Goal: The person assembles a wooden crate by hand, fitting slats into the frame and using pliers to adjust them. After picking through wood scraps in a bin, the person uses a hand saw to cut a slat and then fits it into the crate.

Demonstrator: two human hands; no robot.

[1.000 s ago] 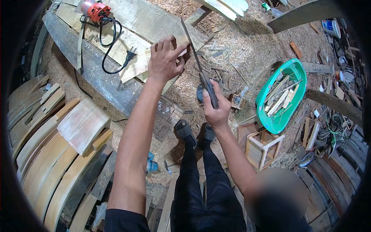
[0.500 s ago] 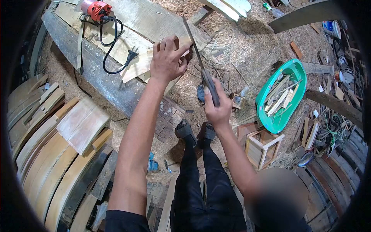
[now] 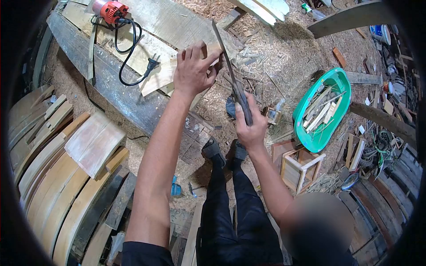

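Note:
A long narrow blade with a dark handle, a hand saw or machete by its look (image 3: pixel 227 60), points up and slightly left. My right hand (image 3: pixel 251 119) is wrapped round its handle. My left hand (image 3: pixel 194 68) presses on a pale wooden board (image 3: pixel 162 76) on the bench, thumb and fingers bent round its right end. The blade stands upright in view against that end, just right of my left fingertips. Where blade and wood meet is partly hidden by my fingers.
A red power tool (image 3: pixel 108 9) with a black cord and plug (image 3: pixel 152 64) lies on the worn bench (image 3: pixel 115 104). A green tub (image 3: pixel 323 142) holds wood scraps. A small wooden frame (image 3: pixel 304 168) stands below it. Curved planks (image 3: pixel 57 190) are stacked at left.
The blade's tip and my right hand have shifted slightly down. My left hand has barely moved and keeps its place on the board.

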